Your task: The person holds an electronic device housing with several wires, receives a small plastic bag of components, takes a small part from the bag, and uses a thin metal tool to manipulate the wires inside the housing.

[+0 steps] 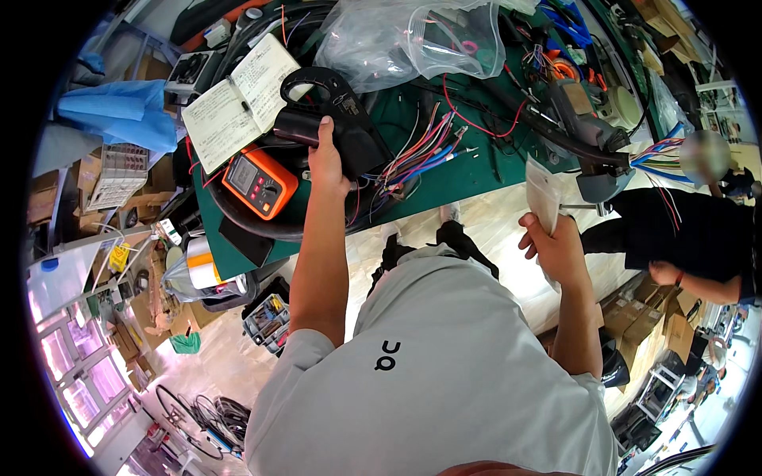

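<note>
My left hand (pixel 326 155) grips a black clamp-like tool (pixel 351 131) with a looped top, above the green bench mat (pixel 468 182). Beside it lie an open handwritten notebook (pixel 214 127) and an orange multimeter (pixel 258 181). Coloured loose wires (pixel 421 151) fan out to its right. My right hand (pixel 552 242) holds a small clear plastic bag (pixel 541 194) off the front edge of the bench, near a grey bench vice (pixel 595 186) with a thick black cable (pixel 587 155) across it.
A large crumpled plastic bag (pixel 413 44) lies at the back of the bench. A co-worker (pixel 690 238) in dark clothes stands at the right. A toolbox (pixel 266 321) sits on the floor at left, near a blue sheet (pixel 119 111) and boxes. Cartons (pixel 635 317) are at lower right.
</note>
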Available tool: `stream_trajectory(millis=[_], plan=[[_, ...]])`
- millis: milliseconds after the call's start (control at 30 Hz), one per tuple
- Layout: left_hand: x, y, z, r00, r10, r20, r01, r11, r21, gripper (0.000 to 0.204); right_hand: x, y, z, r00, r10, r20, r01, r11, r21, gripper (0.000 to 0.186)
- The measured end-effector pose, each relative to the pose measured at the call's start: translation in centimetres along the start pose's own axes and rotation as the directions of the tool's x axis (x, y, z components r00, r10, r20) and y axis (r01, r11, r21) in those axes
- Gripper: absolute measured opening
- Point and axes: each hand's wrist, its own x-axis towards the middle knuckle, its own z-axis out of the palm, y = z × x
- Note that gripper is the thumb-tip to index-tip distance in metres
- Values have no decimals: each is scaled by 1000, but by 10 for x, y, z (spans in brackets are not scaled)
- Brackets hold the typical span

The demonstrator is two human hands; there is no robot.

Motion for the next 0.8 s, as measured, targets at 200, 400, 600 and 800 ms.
stream_trajectory(millis=[200, 400, 600, 800], plan=[[21, -27, -14, 981, 173, -83, -159, 975, 154, 60, 24, -5, 8, 997, -42, 62, 44, 999, -30, 33], [-4, -29, -2, 696, 718, 21, -648, 615, 450, 66, 52, -12, 7, 982, -73, 176, 64, 996, 59, 32], [-108, -9, 79, 706, 569, 421, -706, 613, 355, 30, 84, -11, 9, 909, -202, 365, 133, 970, 206, 31], [-115, -18, 135, 647, -57, 760, -437, 789, 432, 48, 92, -32, 11, 863, -249, 441, 135, 952, 273, 20]])
